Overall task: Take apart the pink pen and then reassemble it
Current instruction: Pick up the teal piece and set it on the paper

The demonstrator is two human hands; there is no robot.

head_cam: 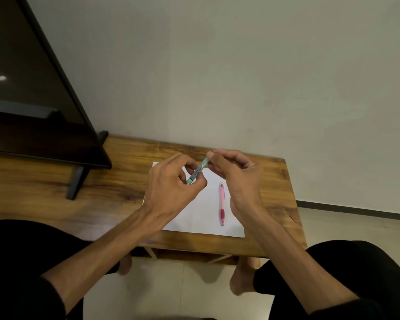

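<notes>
While both hands grip a teal pen (pixel 198 170), pink pen (pixel 222 204) on paper (pixel 201 218), monitor (pixel 32 88) left

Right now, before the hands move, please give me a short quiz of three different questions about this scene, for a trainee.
1. True or false: the pink pen lies on the white paper, untouched.
2. What do both hands hold? A) a teal pen B) scissors C) a cup
3. Fill in: the paper lies on a wooden ____.

Key:
1. True.
2. A: the left hand and right hand pinch the teal pen by its ends.
3. table.
</notes>
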